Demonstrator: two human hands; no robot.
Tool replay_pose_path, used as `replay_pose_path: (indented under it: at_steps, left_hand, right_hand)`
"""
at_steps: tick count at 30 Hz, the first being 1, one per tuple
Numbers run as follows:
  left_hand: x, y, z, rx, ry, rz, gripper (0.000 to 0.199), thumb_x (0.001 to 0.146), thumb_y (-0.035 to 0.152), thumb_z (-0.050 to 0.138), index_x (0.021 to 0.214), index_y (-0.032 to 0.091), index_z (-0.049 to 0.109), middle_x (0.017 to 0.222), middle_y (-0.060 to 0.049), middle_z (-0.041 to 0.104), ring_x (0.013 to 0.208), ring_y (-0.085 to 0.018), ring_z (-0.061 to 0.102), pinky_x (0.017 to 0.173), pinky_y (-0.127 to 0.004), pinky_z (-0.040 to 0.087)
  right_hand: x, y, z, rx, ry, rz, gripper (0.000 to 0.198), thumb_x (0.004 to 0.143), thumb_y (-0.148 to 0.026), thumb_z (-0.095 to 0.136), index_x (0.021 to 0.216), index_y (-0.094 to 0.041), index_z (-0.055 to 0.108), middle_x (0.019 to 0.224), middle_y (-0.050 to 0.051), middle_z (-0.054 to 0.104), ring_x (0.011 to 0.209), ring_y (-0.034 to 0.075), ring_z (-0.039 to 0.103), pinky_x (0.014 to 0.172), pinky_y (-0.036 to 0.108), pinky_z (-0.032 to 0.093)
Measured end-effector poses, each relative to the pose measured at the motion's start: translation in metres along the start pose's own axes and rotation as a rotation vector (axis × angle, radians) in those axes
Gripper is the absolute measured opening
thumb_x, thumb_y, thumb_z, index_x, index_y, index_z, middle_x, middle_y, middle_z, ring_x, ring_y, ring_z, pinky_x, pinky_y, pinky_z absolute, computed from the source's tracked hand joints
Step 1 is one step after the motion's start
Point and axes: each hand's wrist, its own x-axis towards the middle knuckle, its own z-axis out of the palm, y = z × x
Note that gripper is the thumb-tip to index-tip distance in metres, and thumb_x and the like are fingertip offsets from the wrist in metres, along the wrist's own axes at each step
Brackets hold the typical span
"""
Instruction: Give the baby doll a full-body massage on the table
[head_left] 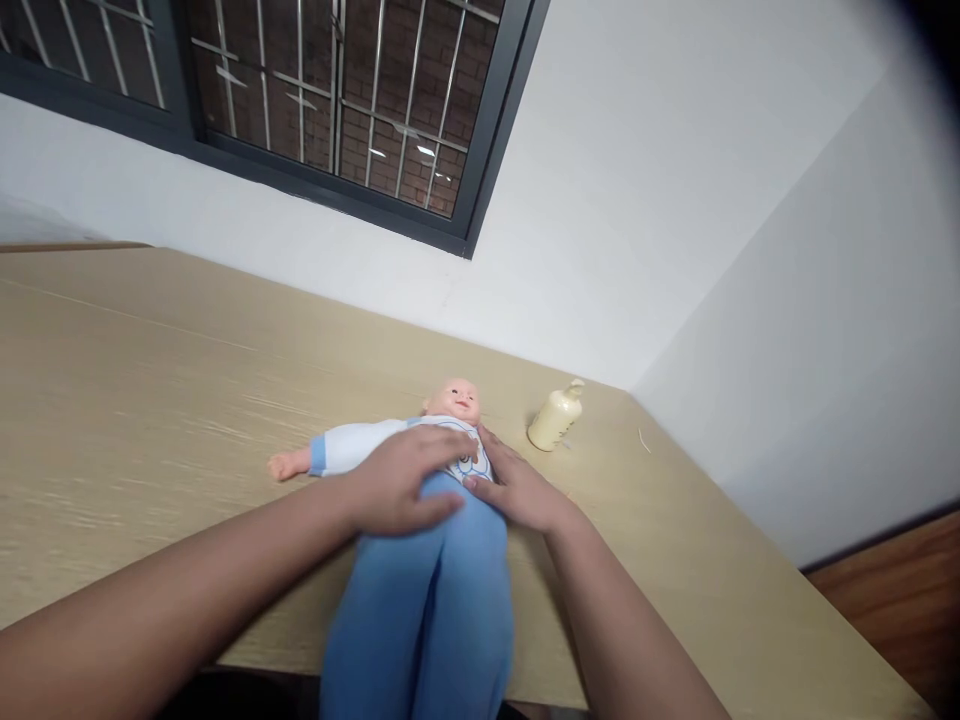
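Observation:
A baby doll [442, 560] in a white top and blue trousers lies face up on the wooden table, its legs toward me. My left hand [411, 475] rests on the doll's chest and belly with the fingers stretched out. At the doll's other side, my right hand [519, 482] lies against its chest, fingers extended and thumb apart. One doll arm reaches out to the left in a white sleeve with a blue cuff; the other is hidden by my right hand and forearm. Neither hand grasps anything.
A cream pump bottle [555, 418] stands on the table [187, 380] to the right of the doll's head. Farther right lies a small pale strand [643, 440]. White walls meet behind the table, below a dark-framed barred window [330, 170].

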Motion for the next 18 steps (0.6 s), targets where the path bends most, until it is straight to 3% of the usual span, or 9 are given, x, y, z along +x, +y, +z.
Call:
replay_pose_path:
  at_steps: [2,5,12,16,18]
  left_hand:
    - [0.002,0.018,0.005,-0.006,-0.214,0.047,0.065,0.082,0.047,0.067,0.143,0.030,0.053,0.141,-0.008,0.060,0.128,-0.034,0.055,0.118,-0.047,0.026]
    - [0.004,0.028,0.012,0.054,-0.331,-0.024,0.071,0.085,0.050,0.063,0.149,0.026,0.046,0.147,-0.012,0.053,0.135,-0.035,0.048,0.121,-0.051,0.017]
    - [-0.005,-0.008,0.006,0.082,-0.257,-0.199,0.082,0.086,0.065,0.057,0.155,0.026,0.035,0.161,-0.010,0.028,0.151,-0.033,0.020,0.121,-0.050,0.013]
    - [-0.013,-0.030,-0.007,0.101,-0.205,-0.438,0.098,0.076,0.073,0.062,0.154,0.020,0.036,0.160,-0.017,0.030,0.147,-0.039,0.029,0.116,-0.050,0.027]
    - [-0.015,-0.036,-0.011,0.123,-0.202,-0.489,0.098,0.073,0.076,0.063,0.150,0.019,0.042,0.159,-0.019,0.033,0.144,-0.041,0.034,0.113,-0.051,0.031]
  right_hand:
    - [0.001,-0.001,0.000,0.054,-0.044,0.026,0.076,0.090,-0.054,0.059,0.155,-0.030,0.028,0.159,0.007,0.036,0.145,0.028,0.036,0.117,0.048,0.034]
    - [0.004,-0.003,0.000,0.132,-0.085,0.023,0.080,0.089,-0.053,0.062,0.155,-0.029,0.026,0.159,0.008,0.035,0.145,0.027,0.035,0.117,0.047,0.033]
    - [0.006,-0.006,-0.005,0.169,-0.089,-0.015,0.080,0.088,-0.056,0.062,0.155,-0.027,0.028,0.154,0.009,0.043,0.139,0.027,0.044,0.114,0.048,0.036]
    - [0.002,-0.008,-0.004,0.164,-0.049,0.030,0.078,0.089,-0.058,0.060,0.154,-0.027,0.031,0.149,0.009,0.050,0.131,0.028,0.052,0.110,0.049,0.040]
    - [0.001,-0.007,-0.002,0.160,-0.021,0.053,0.077,0.088,-0.059,0.060,0.153,-0.027,0.033,0.148,0.009,0.051,0.130,0.029,0.054,0.109,0.049,0.042]
